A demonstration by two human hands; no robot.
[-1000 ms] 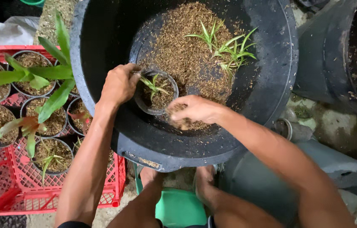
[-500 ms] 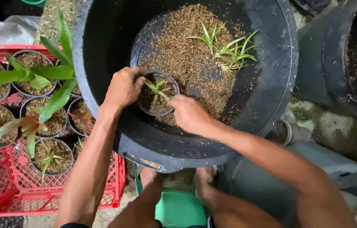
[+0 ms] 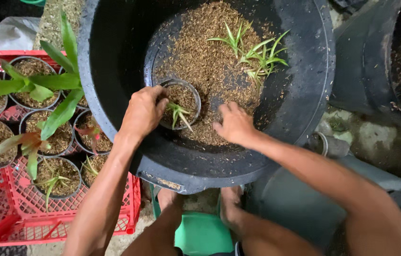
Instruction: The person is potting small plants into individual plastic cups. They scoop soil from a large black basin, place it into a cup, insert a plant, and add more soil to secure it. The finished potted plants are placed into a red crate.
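Head view, looking down into a large black tub (image 3: 115, 57) holding a heap of brown husk-like potting medium (image 3: 205, 61). The left hand (image 3: 142, 111) is clenched around the near-left rim of a small black pot (image 3: 193, 95), which sits tilted inside the tub at the lower edge of the heap. The pot is partly filled with the same medium and contains one green seedling (image 3: 177, 113), its leaves splaying toward the pot's lower rim. The right hand (image 3: 233, 124) lies palm down on the medium just beside the pot, to its right, fingers bent and spread; it grasps nothing that can be made out, and whether any medium is gathered beneath it cannot be determined. Several loose seedlings (image 3: 257, 52) lie on the heap at the far right, well apart from both hands. Left of the tub stands a red plastic crate (image 3: 15, 223) carrying filled pots with green-leaved plants (image 3: 44, 87). A green stool (image 3: 200, 232) shows between the person's bare feet.
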